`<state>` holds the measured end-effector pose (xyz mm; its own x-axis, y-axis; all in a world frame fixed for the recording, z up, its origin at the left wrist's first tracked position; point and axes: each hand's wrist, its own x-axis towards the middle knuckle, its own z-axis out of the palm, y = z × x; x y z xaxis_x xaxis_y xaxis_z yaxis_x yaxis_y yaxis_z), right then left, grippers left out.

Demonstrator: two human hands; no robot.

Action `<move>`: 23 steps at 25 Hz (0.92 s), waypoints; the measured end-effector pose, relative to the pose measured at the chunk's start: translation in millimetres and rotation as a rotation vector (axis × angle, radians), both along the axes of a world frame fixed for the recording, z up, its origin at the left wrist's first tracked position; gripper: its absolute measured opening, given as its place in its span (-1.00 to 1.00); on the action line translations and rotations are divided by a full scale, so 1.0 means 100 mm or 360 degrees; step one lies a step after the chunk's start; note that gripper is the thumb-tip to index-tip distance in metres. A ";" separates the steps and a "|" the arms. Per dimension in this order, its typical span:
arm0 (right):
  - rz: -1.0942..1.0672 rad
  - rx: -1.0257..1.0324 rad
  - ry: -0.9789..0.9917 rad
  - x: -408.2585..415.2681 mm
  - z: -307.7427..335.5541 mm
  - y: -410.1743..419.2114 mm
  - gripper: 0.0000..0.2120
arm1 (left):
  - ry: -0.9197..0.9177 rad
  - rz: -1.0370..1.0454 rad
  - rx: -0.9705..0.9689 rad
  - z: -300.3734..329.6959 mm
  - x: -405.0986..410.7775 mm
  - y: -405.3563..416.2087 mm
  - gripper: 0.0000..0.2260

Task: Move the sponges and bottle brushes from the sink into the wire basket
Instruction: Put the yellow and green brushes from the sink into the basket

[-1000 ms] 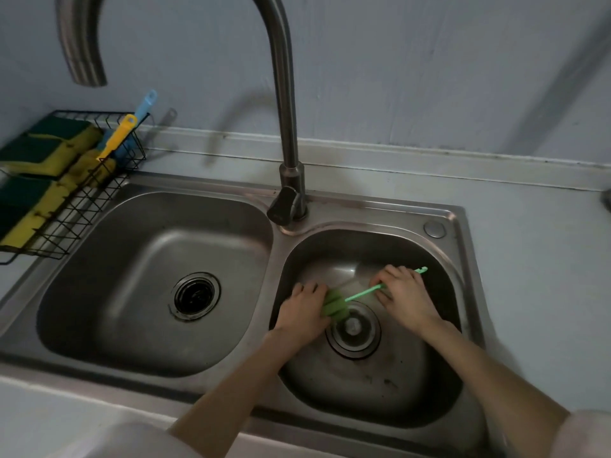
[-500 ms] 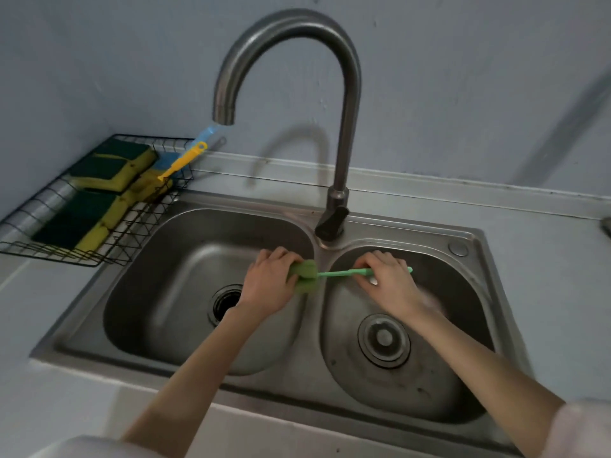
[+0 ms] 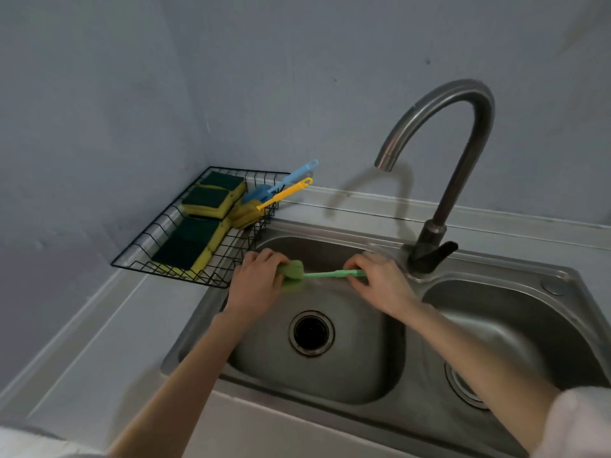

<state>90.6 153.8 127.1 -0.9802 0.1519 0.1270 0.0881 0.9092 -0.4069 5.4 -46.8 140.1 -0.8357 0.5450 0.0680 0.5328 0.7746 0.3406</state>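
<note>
Brushed stainless-steel sink (image 3: 373,421), black wire basket (image 3: 158,271), spongy green-headed plastic brush (image 3: 317,276), matt countertop (image 3: 99,352).

Lighting is dim and cool, with a bluish-grey cast over the whole scene. The faucet (image 3: 443,166) throws a soft shadow leftward onto the far wall (image 3: 297,77), indicating a source from the right. Dull, diffuse highlights lie on the sink (image 3: 363,375) steel; no hard glare. Motion blur smears the right basin and the right forearm. Wide-angle distortion bows the counter (image 3: 99,342) edges toward the frame borders. The wire basket (image 3: 158,241) at far left reads reasonably sharp.
</note>
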 end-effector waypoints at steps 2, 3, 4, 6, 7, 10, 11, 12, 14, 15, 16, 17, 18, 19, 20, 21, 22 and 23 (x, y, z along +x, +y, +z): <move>0.0001 0.0035 -0.0007 -0.17 0.08 -0.12 -0.82 | 0.0007 0.0052 0.0031 0.04 -0.17 -0.18 -0.73; -0.0011 0.0039 -0.0009 -0.25 0.14 -0.17 -0.82 | 0.0009 0.0085 0.0062 0.06 -0.25 -0.27 -0.73; -0.0021 0.0038 -0.0010 -0.34 0.20 -0.21 -0.81 | 0.0008 0.0116 0.0088 0.08 -0.33 -0.34 -0.73; -0.0026 0.0075 -0.0011 -0.54 0.35 -0.28 -0.80 | -0.0015 0.0151 0.0134 0.10 -0.49 -0.45 -0.73; -0.0029 0.0091 -0.0007 -0.62 0.44 -0.28 -0.79 | -0.0029 0.0154 0.0167 0.11 -0.55 -0.47 -0.73; -0.0034 0.0091 0.0049 -0.84 0.68 -0.25 -0.82 | -0.0035 0.0145 0.0284 0.20 -0.73 -0.49 -0.73; -0.0031 0.0092 0.0071 -0.94 0.74 -0.26 -0.83 | -0.0010 0.0137 0.0309 0.23 -0.84 -0.51 -0.73; -0.0021 0.0097 0.0082 -1.02 0.79 -0.28 -0.82 | 0.0008 0.0140 0.0317 0.27 -0.95 -0.53 -0.73; -0.0007 0.0114 0.0089 -1.21 0.86 -0.34 -0.80 | -0.0003 0.0161 0.0337 0.30 -1.19 -0.54 -0.72; -0.0009 0.0127 0.0095 -1.29 0.87 -0.36 -0.79 | -0.0024 0.0168 0.0354 0.29 -1.30 -0.53 -0.72; -0.0021 0.0140 0.0082 -1.36 0.88 -0.38 -0.78 | -0.0060 0.0171 0.0360 0.27 -1.39 -0.52 -0.72; -0.0034 0.0147 0.0074 -1.42 0.87 -0.39 -0.78 | -0.0096 0.0168 0.0361 0.22 -1.48 -0.51 -0.71; -0.0050 0.0153 0.0039 -1.48 0.85 -0.40 -0.78 | -0.0136 0.0159 0.0352 0.17 -1.56 -0.50 -0.71; -0.0061 0.0159 0.0006 -1.55 0.82 -0.40 -0.77 | -0.0168 0.0151 0.0352 0.10 -1.63 -0.47 -0.71; -0.0068 0.0164 -0.0043 -1.59 0.79 -0.41 -0.77 | -0.0197 0.0153 0.0344 0.05 -1.67 -0.46 -0.71; -0.0070 0.0171 -0.0082 -1.65 0.74 -0.41 -0.77 | -0.0221 0.0161 0.0347 -0.02 -1.71 -0.44 -0.70; -0.0079 0.0172 -0.0130 -1.69 0.70 -0.41 -0.77 | -0.0247 0.0174 0.0352 -0.08 -1.74 -0.43 -0.69; -0.0082 0.0157 -0.0159 -1.74 0.65 -0.40 -0.77 | -0.0258 0.0184 0.0371 -0.15 -1.76 -0.42 -0.69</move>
<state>-83.3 113.5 191.6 -0.9800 0.1938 0.0459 0.1712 0.9376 -0.3025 -170.7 -88.3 125.3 -0.9015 0.4309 0.0408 0.3699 0.7181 0.5895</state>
